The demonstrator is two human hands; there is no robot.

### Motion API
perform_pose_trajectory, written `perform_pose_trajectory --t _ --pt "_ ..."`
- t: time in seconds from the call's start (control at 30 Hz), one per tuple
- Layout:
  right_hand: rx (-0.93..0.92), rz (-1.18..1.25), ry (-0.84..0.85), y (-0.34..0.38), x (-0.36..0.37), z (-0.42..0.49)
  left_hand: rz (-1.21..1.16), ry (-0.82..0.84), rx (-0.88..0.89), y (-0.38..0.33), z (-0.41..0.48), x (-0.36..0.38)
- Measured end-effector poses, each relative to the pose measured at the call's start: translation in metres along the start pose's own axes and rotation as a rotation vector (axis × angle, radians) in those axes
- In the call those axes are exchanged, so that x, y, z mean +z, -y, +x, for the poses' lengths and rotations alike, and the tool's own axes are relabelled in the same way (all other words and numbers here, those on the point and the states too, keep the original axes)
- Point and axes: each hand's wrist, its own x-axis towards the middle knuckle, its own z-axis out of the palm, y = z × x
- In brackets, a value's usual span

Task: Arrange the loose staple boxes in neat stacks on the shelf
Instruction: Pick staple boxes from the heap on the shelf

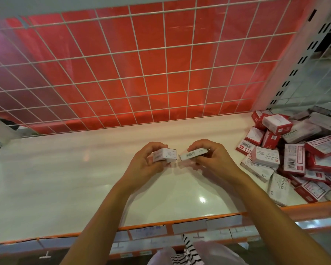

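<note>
My left hand (145, 161) grips a small white staple box (163, 155) just above the white shelf (65, 178). My right hand (208, 155) pinches a second white box (192, 153) with a barcode facing up. The two boxes are end to end with a small gap between them, near the middle of the shelf. A loose heap of red and white staple boxes (294, 155) lies on the right side of the shelf.
A white wire grid (141, 73) with red backing stands behind the shelf. An orange front lip with price-label holders (180, 226) runs along the near edge. A perforated white upright (298, 60) rises at the right.
</note>
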Motion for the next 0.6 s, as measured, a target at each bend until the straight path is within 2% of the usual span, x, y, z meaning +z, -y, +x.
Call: perform_pose_trajectory --t 0.1,0.27,0.43,0.6 --pt "0.052 0.039 0.015 -0.0005 0.0016 0.0003 0.053 -0.008 -0.024 -0.0013 0.0000 0.0024" --pt "0.114 0.021 -0.002 0.0013 0.0015 -0.0013 -0.055 0.007 -0.142 0.0004 0.0001 0.0046" --pt "0.132 0.078 0.002 0.0035 0.0000 -0.0014 -0.076 -0.026 -0.119 0.0008 0.0011 0.0020" --pt "0.144 0.020 0.020 0.0006 -0.0014 0.0026 0.057 -0.073 -0.047 0.0009 0.0052 -0.0007"
